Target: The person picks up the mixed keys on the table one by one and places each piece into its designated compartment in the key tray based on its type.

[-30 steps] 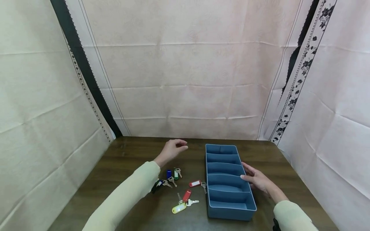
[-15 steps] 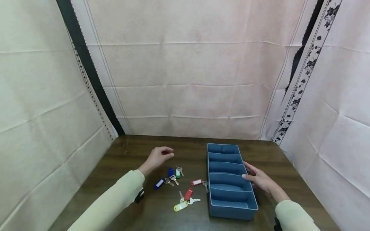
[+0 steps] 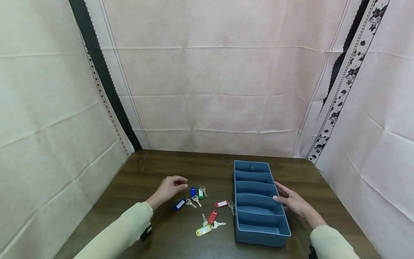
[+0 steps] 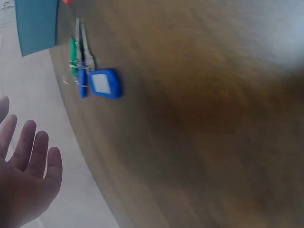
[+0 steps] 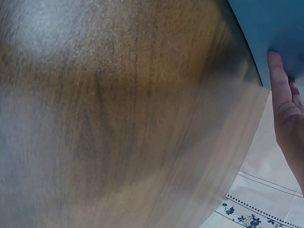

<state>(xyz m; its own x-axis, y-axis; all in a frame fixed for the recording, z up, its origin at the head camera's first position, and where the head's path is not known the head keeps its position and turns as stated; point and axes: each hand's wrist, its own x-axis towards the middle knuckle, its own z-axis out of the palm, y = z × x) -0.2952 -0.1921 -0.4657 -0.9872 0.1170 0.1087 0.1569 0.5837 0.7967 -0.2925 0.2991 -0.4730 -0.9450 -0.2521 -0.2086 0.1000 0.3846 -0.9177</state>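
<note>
My left hand [image 3: 169, 189] hovers over the table just left of some tagged keys, holding nothing; the left wrist view shows its fingers spread and loose. Nearest to it lie two blue key tags [image 3: 180, 204] and a green key tag [image 3: 201, 193], with their keys. Nearer me, a yellow key tag [image 3: 203, 230] and a red key tag [image 3: 212, 217] lie together with keys. Another red key tag [image 3: 221, 204] lies beside the blue divided organizer box [image 3: 258, 240]. My right hand [image 3: 295, 205] holds that box's right side, thumb over the rim, fingers extended along the outer wall.
The dark wooden table [image 3: 155, 165] carries everything. Pale cloth [image 3: 207, 79] hangs behind it and on both sides. Dividers split the box into several compartments, in which I see nothing. One key [image 3: 231, 208] touches or lies right against the box's left wall.
My left hand has moved left and towards me, away from the box and past the blue and green tags, uncovering the nearer blue tag. The right hand stays on the box.
</note>
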